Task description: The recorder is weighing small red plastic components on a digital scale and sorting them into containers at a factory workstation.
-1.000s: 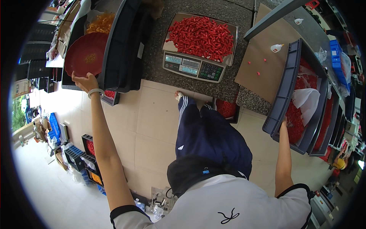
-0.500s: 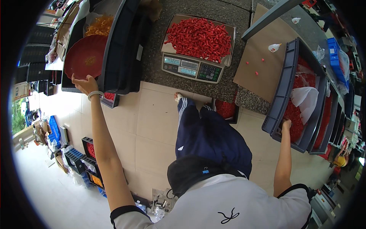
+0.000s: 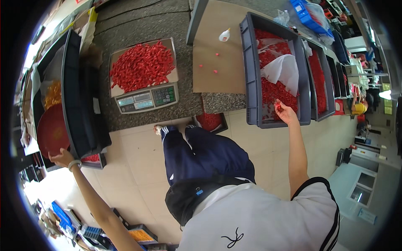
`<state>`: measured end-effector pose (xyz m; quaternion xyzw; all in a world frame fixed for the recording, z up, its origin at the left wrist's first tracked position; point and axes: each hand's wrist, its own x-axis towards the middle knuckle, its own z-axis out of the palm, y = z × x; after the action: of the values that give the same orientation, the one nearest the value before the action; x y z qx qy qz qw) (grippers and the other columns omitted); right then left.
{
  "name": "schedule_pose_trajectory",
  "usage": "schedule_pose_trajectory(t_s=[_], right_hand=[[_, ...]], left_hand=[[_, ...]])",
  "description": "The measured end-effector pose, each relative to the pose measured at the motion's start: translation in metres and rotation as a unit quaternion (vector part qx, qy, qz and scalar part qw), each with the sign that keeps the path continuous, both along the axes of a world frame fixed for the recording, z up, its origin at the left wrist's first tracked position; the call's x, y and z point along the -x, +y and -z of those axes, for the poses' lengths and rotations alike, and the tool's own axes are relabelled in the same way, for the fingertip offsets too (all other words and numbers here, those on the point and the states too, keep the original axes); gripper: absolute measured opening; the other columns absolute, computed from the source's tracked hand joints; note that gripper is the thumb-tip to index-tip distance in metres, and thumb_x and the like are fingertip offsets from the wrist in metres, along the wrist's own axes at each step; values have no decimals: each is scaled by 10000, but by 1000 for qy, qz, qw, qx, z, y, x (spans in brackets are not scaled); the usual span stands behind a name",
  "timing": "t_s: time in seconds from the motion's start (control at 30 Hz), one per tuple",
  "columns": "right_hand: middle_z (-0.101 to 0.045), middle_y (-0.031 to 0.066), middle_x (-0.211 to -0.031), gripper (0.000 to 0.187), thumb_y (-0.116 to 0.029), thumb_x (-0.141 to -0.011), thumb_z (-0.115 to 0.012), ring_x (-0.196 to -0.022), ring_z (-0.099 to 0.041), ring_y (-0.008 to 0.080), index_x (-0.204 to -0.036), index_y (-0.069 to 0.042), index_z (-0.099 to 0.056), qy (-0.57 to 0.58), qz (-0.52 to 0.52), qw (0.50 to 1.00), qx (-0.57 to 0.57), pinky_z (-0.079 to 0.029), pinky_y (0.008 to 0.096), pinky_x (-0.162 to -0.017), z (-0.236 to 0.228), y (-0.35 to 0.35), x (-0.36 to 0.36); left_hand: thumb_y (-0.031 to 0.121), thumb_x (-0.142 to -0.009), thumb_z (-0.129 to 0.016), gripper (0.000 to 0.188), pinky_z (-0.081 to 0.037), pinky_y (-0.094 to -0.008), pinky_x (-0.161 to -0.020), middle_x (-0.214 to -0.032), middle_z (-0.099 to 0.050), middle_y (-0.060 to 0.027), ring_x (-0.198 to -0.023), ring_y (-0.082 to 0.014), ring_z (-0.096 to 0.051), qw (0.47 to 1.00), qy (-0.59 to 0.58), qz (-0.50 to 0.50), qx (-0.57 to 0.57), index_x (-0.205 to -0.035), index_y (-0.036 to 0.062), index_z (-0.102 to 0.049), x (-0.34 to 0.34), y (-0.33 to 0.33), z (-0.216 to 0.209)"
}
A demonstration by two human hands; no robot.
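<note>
I see a digital scale (image 3: pixel 144 98) standing on the grey stone counter (image 3: pixel 138 21), its tray heaped with small red parts. To its right lies a flat sheet of cardboard (image 3: pixel 217 46) carrying a small white glue bottle (image 3: pixel 225 34) and a few stray red bits. Beyond the near bin, more grey crates (image 3: pixel 320 75) of red parts sit side by side. A blue basket (image 3: pixel 312 14) rests at the top right. On the tiled floor (image 3: pixel 134 167), a small tray of red parts (image 3: pixel 210 121) sits against the counter's foot.
</note>
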<state>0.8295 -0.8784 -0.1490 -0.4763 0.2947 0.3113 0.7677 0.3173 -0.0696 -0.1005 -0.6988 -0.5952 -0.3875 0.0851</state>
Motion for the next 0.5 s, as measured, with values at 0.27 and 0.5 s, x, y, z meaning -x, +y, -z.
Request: schedule_pose_trajectory(t_s=[0.27,0.5], right_hand=[[-537,177,-1158,289,-61,-902,-502,-1085,-535,271,-1163,62,-511,-103,-31,993,-58,-493,328,-918,-71,52,-11],[-528,227,-1173,391,-174,-941,-411,-1110,-524,311,-1184,127,-466,-77,-249,951,-164,-447,372,-986,-100,254,-9]], left_hand=[[174,-690,-556,624,-388,-503,-920,-1164,-472,-272,-1038,-432,-493,998,-43,-21,46,-1262,38,-348,-3,-4,-2],[111,-638,-528,607,-375,-490,-927,-1163,-439,-256,-1055,-427,-459,998,-41,51,-21,-1218,6,-384,-4,-14,-16]])
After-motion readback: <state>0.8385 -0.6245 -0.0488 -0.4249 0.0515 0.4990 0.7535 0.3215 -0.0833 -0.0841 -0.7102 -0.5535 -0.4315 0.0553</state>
